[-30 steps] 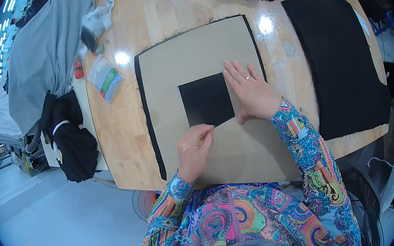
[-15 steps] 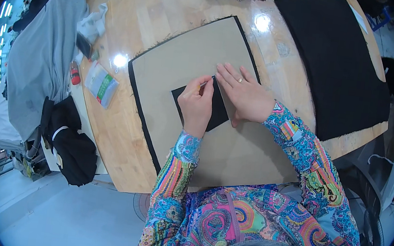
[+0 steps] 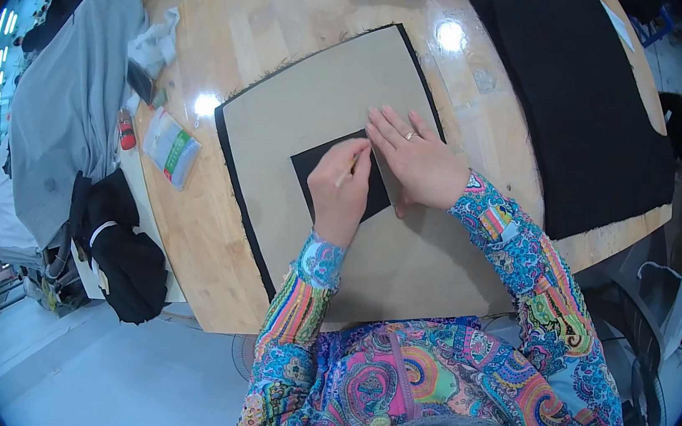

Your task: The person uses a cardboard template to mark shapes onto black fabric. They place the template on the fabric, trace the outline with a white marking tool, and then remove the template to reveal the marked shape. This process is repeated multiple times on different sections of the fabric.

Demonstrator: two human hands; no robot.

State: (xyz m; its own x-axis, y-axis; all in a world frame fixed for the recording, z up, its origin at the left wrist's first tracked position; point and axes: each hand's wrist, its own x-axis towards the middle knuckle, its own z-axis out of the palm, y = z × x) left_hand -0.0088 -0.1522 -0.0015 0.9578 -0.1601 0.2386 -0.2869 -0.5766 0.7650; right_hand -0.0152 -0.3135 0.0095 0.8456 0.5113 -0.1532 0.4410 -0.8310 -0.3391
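Note:
A beige panel (image 3: 287,97) with frayed edges lies over black fabric (image 3: 234,188) on the table in front of me. Near its middle sits a smaller black four-sided piece (image 3: 305,168). My left hand (image 3: 340,188) is closed in a pinch over that piece, around a thin yellowish pencil-like stick (image 3: 352,165); its tip is hidden by my fingers. My right hand (image 3: 420,165), wearing a ring, lies flat with fingers stretched out. It presses on the beige panel along the right edge of the black piece, its fingertips by the upper right corner.
On the right of the wooden table (image 3: 254,18) lies a large black fabric piece (image 3: 575,113). A plastic packet (image 3: 170,148) and a small red item (image 3: 127,130) lie at the left, near grey cloth (image 3: 71,106). Black cloth (image 3: 129,260) hangs lower left.
My left hand has drawn slightly down from the black piece's upper right corner, and the stick now tilts differently. My right hand keeps its place on the panel. The whole view has shifted a little.

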